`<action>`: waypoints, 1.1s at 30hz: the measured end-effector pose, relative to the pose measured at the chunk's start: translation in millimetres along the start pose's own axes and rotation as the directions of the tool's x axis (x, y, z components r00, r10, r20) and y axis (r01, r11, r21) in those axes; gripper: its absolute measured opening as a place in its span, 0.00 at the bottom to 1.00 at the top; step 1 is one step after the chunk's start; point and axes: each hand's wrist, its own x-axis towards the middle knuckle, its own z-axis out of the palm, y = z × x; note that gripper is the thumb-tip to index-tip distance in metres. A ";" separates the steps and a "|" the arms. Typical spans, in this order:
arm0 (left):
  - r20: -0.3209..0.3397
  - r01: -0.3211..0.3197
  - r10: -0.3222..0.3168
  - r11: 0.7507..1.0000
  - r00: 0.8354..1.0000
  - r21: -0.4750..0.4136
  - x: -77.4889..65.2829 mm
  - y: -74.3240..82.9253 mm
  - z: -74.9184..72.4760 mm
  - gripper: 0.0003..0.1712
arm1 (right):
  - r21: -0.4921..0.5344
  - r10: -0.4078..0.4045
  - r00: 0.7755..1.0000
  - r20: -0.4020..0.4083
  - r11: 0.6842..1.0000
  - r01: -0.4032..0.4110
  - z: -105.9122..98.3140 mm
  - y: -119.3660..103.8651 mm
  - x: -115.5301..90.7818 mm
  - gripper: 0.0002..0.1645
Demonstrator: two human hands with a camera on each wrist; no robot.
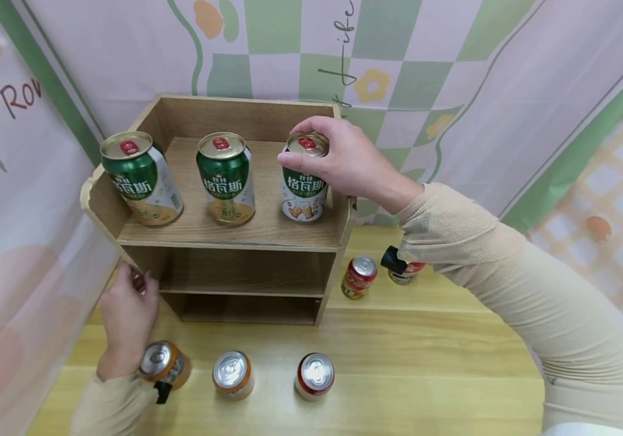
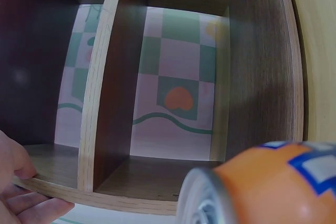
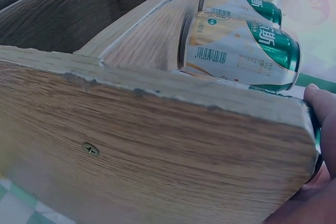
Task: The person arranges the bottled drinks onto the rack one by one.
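Right hand (image 1: 349, 160) grips third green can (image 1: 304, 181); left hand (image 1: 126, 309) seemingly pinches shelf (image 1: 224, 242).

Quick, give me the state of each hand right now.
Left hand: grips the left edge of the wooden shelf.
Right hand: grips the top of the rightmost green can.
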 end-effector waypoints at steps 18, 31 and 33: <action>0.000 -0.006 0.006 1.000 1.000 -0.008 -0.3 -0.2 1.5 0.07 | -0.068 0.075 0.991 0.114 0.995 -0.068 -12.3 -6.6 -1.6 0.38; 0.006 -0.003 0.003 1.000 1.000 -0.011 -0.7 -0.3 0.2 0.07 | -0.181 -0.006 0.996 0.085 0.983 0.021 -26.1 -23.1 -5.8 0.39; 0.006 -0.002 0.002 1.000 1.000 -0.011 -0.3 -0.5 0.2 0.07 | -0.213 -0.001 0.995 0.100 0.977 0.022 -26.8 -24.2 -5.1 0.39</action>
